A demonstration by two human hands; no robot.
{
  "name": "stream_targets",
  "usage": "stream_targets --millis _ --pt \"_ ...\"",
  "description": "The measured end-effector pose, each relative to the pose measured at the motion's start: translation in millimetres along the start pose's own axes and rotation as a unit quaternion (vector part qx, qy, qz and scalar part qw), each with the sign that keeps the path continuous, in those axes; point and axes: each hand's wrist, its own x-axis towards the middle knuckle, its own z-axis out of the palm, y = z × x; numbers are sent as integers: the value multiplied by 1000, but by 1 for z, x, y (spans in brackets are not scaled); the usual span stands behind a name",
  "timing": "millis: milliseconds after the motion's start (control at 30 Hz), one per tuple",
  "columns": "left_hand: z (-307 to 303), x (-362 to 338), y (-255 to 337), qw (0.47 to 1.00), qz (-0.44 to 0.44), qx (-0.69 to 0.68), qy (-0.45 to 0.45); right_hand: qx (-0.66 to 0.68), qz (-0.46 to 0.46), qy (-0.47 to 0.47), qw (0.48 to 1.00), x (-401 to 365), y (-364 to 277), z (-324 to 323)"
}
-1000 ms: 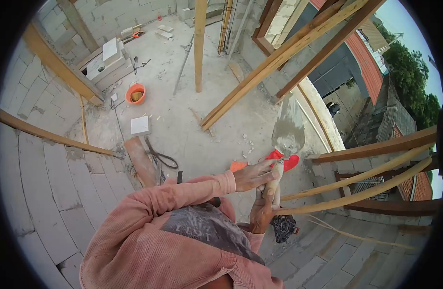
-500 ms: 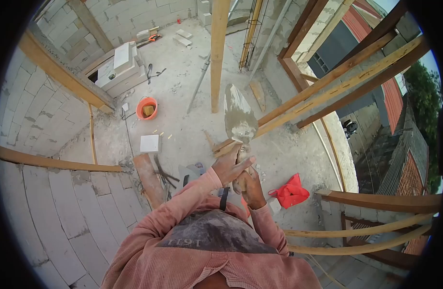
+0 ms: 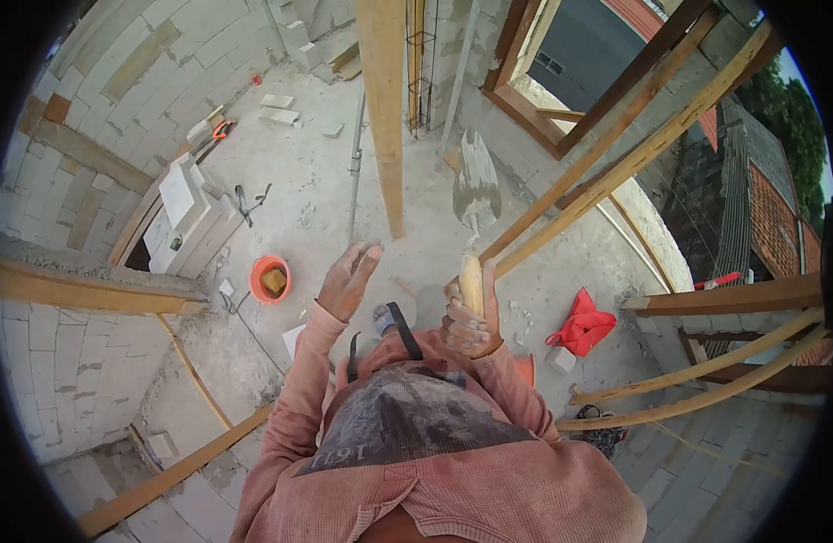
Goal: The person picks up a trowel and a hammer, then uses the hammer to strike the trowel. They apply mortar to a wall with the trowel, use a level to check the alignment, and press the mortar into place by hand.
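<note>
My right hand (image 3: 473, 319) is wrapped round the wooden handle of a trowel (image 3: 476, 192). The trowel's blade points up and away from me, its metal smeared with grey mortar. To the left, my left hand (image 3: 349, 281) is raised with nothing in it, its fingers stretched out and apart from the trowel. Below and left of that hand, on the floor, stands an orange bucket (image 3: 254, 280) with a yellowish-brown lump (image 3: 273, 281) inside.
An upright wooden post (image 3: 383, 118) rises ahead, and slanting timbers (image 3: 616, 172) cross on the right. Pale blocks (image 3: 186, 204) are stacked at the left. A red bag (image 3: 583, 326) lies on the floor to the right. Curved wooden poles (image 3: 697, 371) run at the lower right.
My left hand has come off the trowel and moved left, its fingers opening. My right hand keeps hold of the handle. The whole view has turned somewhat.
</note>
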Motion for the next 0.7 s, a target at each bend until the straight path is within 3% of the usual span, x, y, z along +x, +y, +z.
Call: stream_targets --millis 33,167,267,333,400,467,600,700 --pt "-3 12 4 1000 17 8 -2 -5 6 -6 1000 7 -1 1" --pt "29 80 33 972 -38 -228 -32 -1 61 -52 997 26 -5 8" --pt "45 127 52 959 -40 -266 -85 9 2 19 1000 35 4 22" --pt "48 153 52 971 -17 -220 -90 -124 -81 143 979 52 1 28" --pt "50 176 37 992 27 -105 -57 -257 -138 262 920 68 -12 30" --pt "54 196 22 980 -16 -193 -47 -388 -159 373 828 81 -33 28" --pt "74 227 54 953 -75 -291 -34 -314 -238 334 857 103 -64 20" --pt "94 272 65 955 -80 -281 -44 -296 -237 326 866 111 -121 20"
